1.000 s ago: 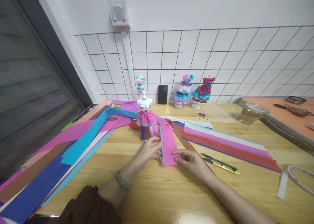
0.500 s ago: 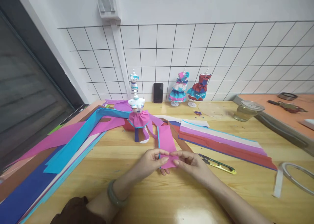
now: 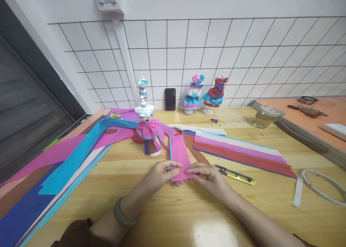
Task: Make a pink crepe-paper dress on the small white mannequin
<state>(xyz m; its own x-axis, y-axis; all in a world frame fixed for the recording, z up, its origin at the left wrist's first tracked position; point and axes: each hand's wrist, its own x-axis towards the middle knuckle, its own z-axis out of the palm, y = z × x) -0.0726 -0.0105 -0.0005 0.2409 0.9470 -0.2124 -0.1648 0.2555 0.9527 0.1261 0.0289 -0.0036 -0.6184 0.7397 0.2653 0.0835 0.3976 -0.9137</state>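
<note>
A pink crepe paper strip (image 3: 178, 149) with a blue edge along its left side lies in front of me, its near end raised a little off the table. My left hand (image 3: 163, 173) pinches that near end from the left, some fingers showing beneath it. At the right corner my right hand (image 3: 207, 175) grips the strip between thumb and fingers. Just behind stands a small white mannequin (image 3: 144, 113) wearing a pink gathered skirt (image 3: 148, 129) with a blue hem. Yellow-and-black thread snips (image 3: 238, 175) lie to the right of my right hand.
Long coloured paper strips (image 3: 72, 160) spread over the left of the wooden table. A striped paper piece (image 3: 243, 153) and a tape roll (image 3: 324, 185) lie at right. Along the wall stand a phone (image 3: 170, 99), dressed mannequins (image 3: 193, 95) and a lidded cup (image 3: 267, 116).
My right hand has shifted to the strip's right corner, away from the left hand's fingertips. The whole view has moved slightly, so everything sits a bit left and higher.
</note>
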